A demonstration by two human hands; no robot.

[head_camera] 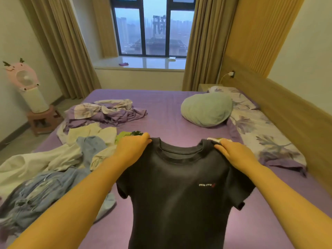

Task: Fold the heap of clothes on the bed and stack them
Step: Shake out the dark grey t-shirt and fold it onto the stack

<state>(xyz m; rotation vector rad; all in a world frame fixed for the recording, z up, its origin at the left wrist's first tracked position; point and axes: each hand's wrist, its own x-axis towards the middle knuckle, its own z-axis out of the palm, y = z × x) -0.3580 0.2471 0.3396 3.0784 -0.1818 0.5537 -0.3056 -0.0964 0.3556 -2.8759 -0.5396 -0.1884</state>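
Purple sheeting covers the bed (161,105), which fills the room from the near edge up to a window (154,27) hung with tan curtains (203,44). Both hands hold up a dark T-shirt (179,191) over the near middle of the bed, its front facing the camera (small white lettering sits on the chest). The left hand (132,146) grips the shirt's left shoulder with fingers curled over the fabric; the right hand (233,153) grasps the other shoulder the same way. The shirt hangs down from the two shoulders, short sleeves drooping at either side, its hem running out of view at the bottom.

Along the bed's left edge lies the heap of clothes (53,164): white pieces, pale blue ones and faded denim, tumbled together. Just behind the left hand a green garment (125,135) shows. Farther up the left side a crumpled floral quilt (106,112) is bunched. Toward the headboard side, on the right, a pale green pillow (206,109) rests against a floral pillow (260,133). Off the bed's far left corner a pink fan (25,78) stands on a small stool (43,119).
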